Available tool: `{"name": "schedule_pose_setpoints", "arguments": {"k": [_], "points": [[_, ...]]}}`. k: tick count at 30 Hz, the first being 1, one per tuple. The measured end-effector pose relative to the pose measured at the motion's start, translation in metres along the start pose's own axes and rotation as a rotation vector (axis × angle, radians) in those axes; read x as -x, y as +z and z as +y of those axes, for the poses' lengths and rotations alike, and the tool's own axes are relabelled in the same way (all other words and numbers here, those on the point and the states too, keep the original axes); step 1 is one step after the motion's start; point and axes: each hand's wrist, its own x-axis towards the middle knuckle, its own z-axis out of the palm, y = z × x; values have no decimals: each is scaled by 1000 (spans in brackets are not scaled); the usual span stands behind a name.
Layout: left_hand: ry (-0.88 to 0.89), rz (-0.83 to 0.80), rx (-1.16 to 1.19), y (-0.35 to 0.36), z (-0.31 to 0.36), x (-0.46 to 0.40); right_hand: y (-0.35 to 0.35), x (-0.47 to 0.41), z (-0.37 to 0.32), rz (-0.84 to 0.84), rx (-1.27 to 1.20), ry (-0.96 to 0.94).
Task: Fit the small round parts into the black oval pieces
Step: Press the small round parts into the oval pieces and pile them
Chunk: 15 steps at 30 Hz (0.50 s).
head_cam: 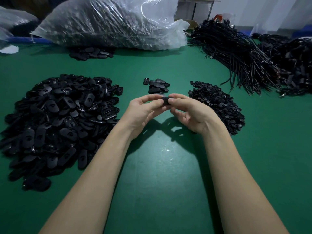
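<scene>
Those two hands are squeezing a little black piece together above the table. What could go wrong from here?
The black piece is pinched only at fingertips by the left hand and right hand; it could slip and drop. Falling, it might land in the heap of small round parts or the pile of oval pieces and get lost among unfinished ones.

**Dim overhead light, strong wide-angle bend**

You worked under dim, cool light from above and somewhat ahead of you. Your hands cast soft, dark shadows onto the green mat (157, 166) directly beneath the grip and toward you. A small pale sheen sat on the mat nearer you than the grip. Well beyond the grip to its left, the plastic bag (108, 22) caught streaky white glare. The black piles on either side of the grip sank into near-featureless dark. Your view bowed at the edges, stretching your forearms. Focus was fair throughout, with slight softness and grain.
</scene>
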Motion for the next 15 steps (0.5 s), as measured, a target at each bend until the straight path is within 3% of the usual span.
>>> {"name": "schedule_pose_setpoints", "arguments": {"k": [6, 11, 15], "points": [[41, 49, -14, 2, -1, 1, 4, 0, 1, 94, 178, -235], [32, 7, -39, -2, 3, 1, 0, 1, -1, -7, -9, -38], [33, -31, -76, -4, 2, 3, -2, 3, -2, -9, 60, -82]]}}
